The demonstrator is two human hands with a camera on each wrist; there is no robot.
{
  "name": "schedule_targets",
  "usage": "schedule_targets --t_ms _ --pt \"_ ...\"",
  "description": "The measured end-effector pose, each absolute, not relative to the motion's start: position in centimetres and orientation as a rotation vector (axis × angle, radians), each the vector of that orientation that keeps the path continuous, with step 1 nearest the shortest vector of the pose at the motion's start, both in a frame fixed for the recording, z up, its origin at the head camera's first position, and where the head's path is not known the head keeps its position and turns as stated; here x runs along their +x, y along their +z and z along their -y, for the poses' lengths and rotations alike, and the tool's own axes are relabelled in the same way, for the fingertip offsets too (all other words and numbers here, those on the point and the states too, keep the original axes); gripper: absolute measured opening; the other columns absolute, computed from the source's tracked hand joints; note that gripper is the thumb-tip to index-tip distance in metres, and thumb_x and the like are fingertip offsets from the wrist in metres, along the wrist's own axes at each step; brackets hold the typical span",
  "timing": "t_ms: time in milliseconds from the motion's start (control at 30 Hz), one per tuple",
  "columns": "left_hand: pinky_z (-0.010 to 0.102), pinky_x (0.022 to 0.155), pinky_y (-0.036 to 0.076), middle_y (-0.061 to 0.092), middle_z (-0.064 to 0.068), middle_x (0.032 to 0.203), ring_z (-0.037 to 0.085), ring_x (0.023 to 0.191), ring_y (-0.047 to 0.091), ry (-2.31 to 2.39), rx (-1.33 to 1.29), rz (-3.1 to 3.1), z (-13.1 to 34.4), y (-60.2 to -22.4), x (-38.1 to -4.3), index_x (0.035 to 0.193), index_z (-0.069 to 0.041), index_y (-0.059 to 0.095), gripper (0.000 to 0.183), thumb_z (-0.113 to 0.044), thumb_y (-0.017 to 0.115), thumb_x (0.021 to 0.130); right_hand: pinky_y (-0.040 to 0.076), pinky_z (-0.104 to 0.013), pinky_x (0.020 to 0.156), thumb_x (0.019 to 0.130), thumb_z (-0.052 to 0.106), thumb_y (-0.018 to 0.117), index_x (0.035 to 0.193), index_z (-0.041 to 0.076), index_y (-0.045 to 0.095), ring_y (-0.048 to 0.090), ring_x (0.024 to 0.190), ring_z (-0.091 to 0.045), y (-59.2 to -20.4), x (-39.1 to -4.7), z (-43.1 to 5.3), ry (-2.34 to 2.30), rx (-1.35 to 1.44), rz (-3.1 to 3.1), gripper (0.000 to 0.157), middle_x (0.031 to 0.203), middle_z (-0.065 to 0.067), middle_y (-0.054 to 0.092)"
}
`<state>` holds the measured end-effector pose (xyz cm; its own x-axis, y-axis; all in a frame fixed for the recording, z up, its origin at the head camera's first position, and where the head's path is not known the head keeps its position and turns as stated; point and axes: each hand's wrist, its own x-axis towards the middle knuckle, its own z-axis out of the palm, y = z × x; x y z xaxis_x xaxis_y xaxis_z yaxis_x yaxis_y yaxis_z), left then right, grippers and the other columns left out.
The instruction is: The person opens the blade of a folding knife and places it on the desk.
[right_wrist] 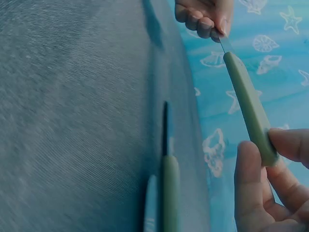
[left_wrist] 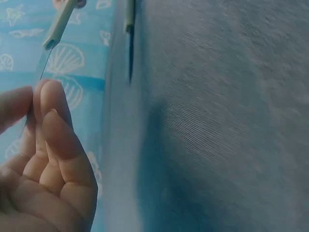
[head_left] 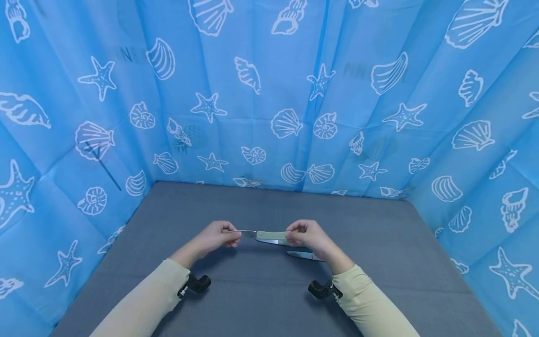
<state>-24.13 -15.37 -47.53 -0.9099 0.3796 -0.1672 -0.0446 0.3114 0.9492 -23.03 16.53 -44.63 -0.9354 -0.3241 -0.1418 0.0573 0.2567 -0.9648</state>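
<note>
A knife with a pale green handle (head_left: 271,235) is held level above the grey table, stretched between both hands. My left hand (head_left: 218,238) pinches its thin blade (left_wrist: 42,65) between thumb and fingers. At the other side, my right hand (head_left: 309,235) grips the end of the handle with thumb and fingertips. Below it on the table lies a second green-handled knife (right_wrist: 170,193), its blade pointing left. A third knife (head_left: 301,255) lies nearer, its blade also leftward and its rear part hidden by the right hand and wrist.
The grey cloth-covered table (head_left: 261,299) stretches under both arms. Blue curtains (head_left: 269,103) printed with white shells and starfish stand around its back and sides. Black wrist mounts (head_left: 198,284) stick inward from both sleeves.
</note>
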Motion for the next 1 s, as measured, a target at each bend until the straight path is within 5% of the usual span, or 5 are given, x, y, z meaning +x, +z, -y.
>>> schedule_targets --t_ms 333,700,1000 --pt "0.029 0.066 0.054 0.069 0.006 0.08 0.014 0.069 0.067 1.512 0.076 -2.304 17.2 -48.5 -23.2 0.092 -0.001 0.068 0.026 -0.026 0.068 0.098 0.059 -0.044 0.079 0.094 0.0 0.066 0.105 -0.012 0.066 0.07 0.092 -0.04 -46.4 -22.7 -14.2 -1.66 -0.318 -2.2 0.016 0.089 -0.014 0.065" --pt "0.023 0.051 0.048 0.067 0.005 0.066 0.01 0.053 0.061 1.328 -0.111 -2.389 17.1 -48.1 -22.7 0.078 -0.003 0.069 0.027 -0.025 0.072 0.095 0.06 -0.038 0.075 0.093 -0.002 0.066 0.103 -0.012 0.069 0.072 0.085 -0.028 -47.4 -22.4 -13.2 -1.544 -0.307 -2.3 0.015 0.089 -0.013 0.068" --pt "0.02 0.048 0.045 0.065 0.003 0.064 0.006 0.05 0.058 1.289 -0.191 -2.354 17.5 -48.3 -22.7 0.079 -0.004 0.07 0.025 -0.024 0.072 0.095 0.058 -0.029 0.065 0.091 0.005 0.073 0.095 0.0 0.076 0.069 0.072 -0.013 -47.6 -22.1 -12.1 -1.233 -0.373 -2.57 0.007 0.083 -0.004 0.071"
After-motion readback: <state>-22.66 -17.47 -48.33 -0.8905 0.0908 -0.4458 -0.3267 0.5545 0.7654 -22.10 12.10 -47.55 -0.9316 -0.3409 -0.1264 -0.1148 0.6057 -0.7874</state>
